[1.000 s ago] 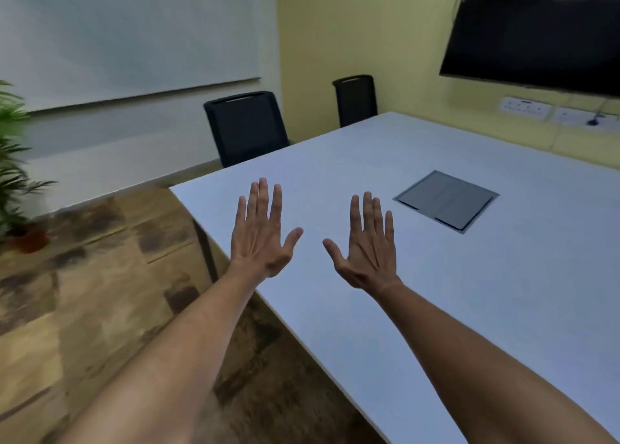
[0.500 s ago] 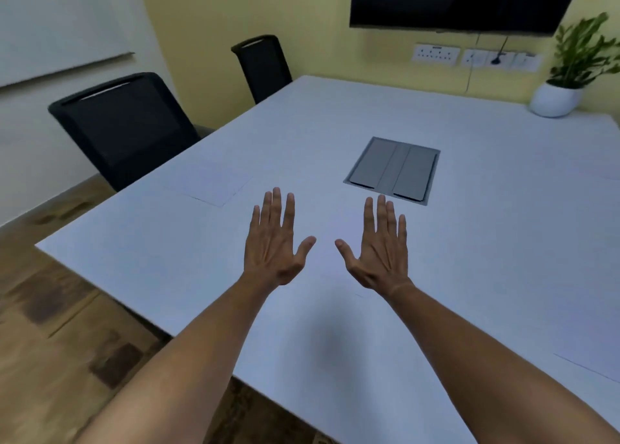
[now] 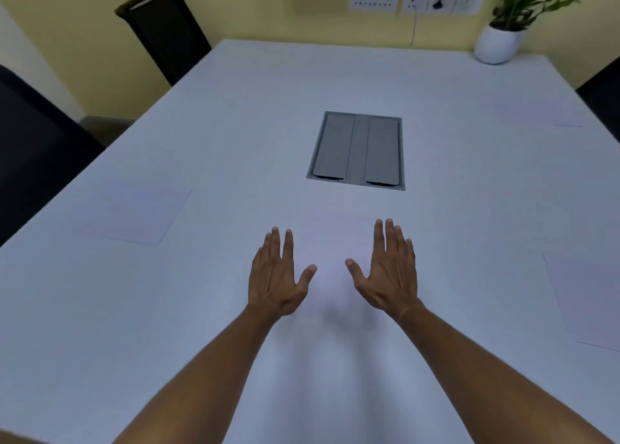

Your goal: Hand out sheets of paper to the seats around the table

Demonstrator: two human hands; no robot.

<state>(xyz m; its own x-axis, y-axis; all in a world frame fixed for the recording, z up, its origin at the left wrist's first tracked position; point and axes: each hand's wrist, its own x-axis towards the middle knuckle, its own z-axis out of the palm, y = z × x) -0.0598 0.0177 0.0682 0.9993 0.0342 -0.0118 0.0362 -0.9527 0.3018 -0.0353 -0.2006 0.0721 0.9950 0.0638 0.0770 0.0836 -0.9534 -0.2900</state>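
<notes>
- Here, the left hand and right hand are held flat above the table — fingers spread, nothing gripped.
- 3 sheets are seen lying flat — left sheet, right sheet, far-right sheet.

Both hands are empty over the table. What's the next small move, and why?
Probably lower both hands onto the faint sheet lying between them. The left hand and right hand are open and hold nothing, while sheets already lie at the left, right and far-right seats.
</notes>
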